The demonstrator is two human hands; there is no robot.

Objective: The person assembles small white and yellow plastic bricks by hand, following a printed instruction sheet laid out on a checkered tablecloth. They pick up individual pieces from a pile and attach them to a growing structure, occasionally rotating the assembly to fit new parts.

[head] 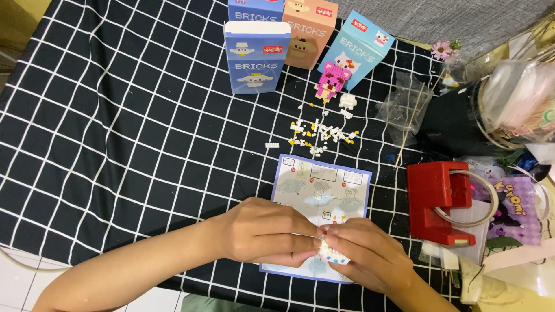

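Closest in, the left hand (263, 231) and the right hand (361, 251) meet fingertip to fingertip, both pinched around a small white brick build with blue dots (330, 253) held just above a pale blue folded instruction sheet (324, 190). That sheet lies flat on the tabletop (115, 144), which is covered by a black cloth with a white grid. At the near left corner a patch of white tiled floor (17, 283) shows past the cloth's edge.

Beyond the sheet, a loose scatter of tiny white and yellow bricks (321, 133) is spread over the cloth, with a short white strip piece (272, 144) a little apart on its left. To the right sits a chunky red plastic block (436, 199), and past it a heap of clear bags and wrappers (509, 115).

Farther back, a small pink brick figure (332, 80) stands upright in front of the boxes. Three tall cardboard boxes are grouped at the far edge: a blue box with a white top (256, 58) in front, a peach-brown box (309, 32) behind it, and a light blue box (361, 49) tilted to the right.
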